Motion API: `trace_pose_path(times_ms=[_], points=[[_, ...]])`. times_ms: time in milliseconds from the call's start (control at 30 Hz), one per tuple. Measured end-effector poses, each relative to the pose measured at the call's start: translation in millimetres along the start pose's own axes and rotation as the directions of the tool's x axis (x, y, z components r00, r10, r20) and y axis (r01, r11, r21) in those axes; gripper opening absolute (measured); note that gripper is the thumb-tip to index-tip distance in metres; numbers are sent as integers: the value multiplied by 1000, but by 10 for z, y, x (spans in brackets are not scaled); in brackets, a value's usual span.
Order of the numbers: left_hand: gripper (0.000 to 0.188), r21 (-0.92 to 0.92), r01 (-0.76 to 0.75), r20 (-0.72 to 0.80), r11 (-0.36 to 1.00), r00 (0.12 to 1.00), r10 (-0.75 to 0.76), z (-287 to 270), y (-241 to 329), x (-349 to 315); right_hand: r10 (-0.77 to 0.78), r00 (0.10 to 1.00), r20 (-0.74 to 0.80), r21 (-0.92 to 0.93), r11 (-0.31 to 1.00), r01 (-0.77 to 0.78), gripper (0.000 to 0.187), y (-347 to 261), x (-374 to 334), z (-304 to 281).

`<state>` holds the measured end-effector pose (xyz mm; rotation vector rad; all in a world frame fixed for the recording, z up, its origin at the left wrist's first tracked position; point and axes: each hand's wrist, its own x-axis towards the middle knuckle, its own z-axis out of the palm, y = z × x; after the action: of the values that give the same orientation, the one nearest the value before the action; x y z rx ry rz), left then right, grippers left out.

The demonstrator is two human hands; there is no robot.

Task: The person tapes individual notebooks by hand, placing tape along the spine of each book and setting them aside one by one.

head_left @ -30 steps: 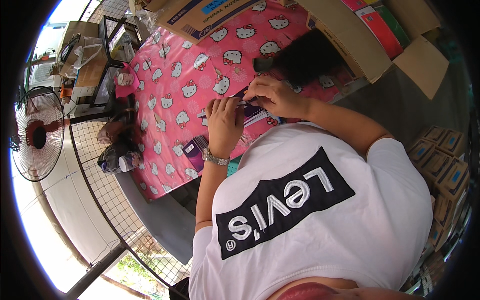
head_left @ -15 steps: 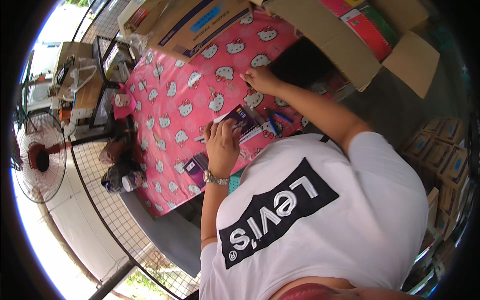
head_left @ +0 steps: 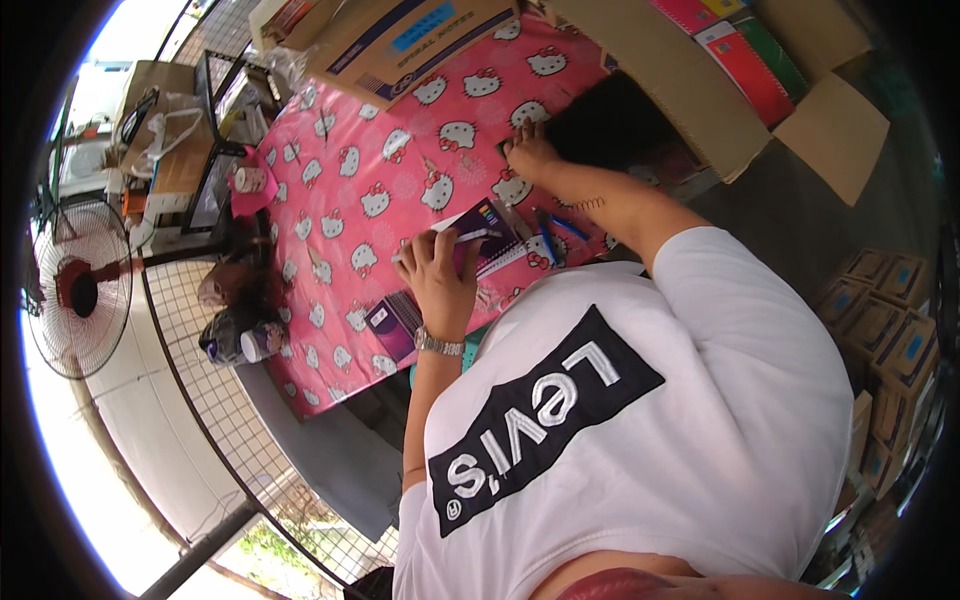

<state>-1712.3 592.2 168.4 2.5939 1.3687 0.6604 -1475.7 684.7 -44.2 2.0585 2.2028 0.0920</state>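
My left hand [head_left: 440, 280], with a metal watch on its wrist, bends over the left end of a purple-covered spiral notebook [head_left: 492, 258]. Its thumb and fingers close around a pale, thin thing that I cannot make out. My right hand [head_left: 530, 152] lies farther off, fingers apart on the pink tablecloth, beside a black area [head_left: 610, 125]. A small dark thing shows near its thumb. Against my right forearm appears a short dark wire coil [head_left: 590, 203]. Blue-handled pliers [head_left: 548, 237] lie right of the notebook. Purple notebooks [head_left: 392, 325] are stacked near my left wrist.
A closed carton [head_left: 400, 50] stands at the table's far side. Far right, an open carton [head_left: 690, 95] holds coloured spiral notebooks [head_left: 745, 75]. Brown packs [head_left: 885, 310] are piled at right. A fan [head_left: 80, 290] and wire mesh border the left.
My right hand's fingers have spread and reach slightly farther away. The dark coil now shows against its forearm. My left hand has shifted slightly, its fingers still bent at the notebook.
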Motion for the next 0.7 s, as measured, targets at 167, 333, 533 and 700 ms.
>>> trace_pose_path(times_ms=[167, 333, 533, 700], points=[[34, -17, -8, -41, 1000, 999, 7, -48, -45, -99, -165, 980, -109, 886, 431, 171, 35, 265, -157, -1185], [37, -47, -32, -78, 998, 997, 28, -3, -96, -93, -451, 868, -208, 977, -62, 202, 33, 448, -938, -2114], [38, -71, -56, -66, 996, 996, 51, -23, -109, -79, -505, 833, -225, 965, -237, 117, 35, 440, -1035, -2131], [39, -89, -61, -61, 994, 997, 55, -49, -135, -86, -481, 859, -175, 979, -176, 101, 34, 428, -1013, -2232]])
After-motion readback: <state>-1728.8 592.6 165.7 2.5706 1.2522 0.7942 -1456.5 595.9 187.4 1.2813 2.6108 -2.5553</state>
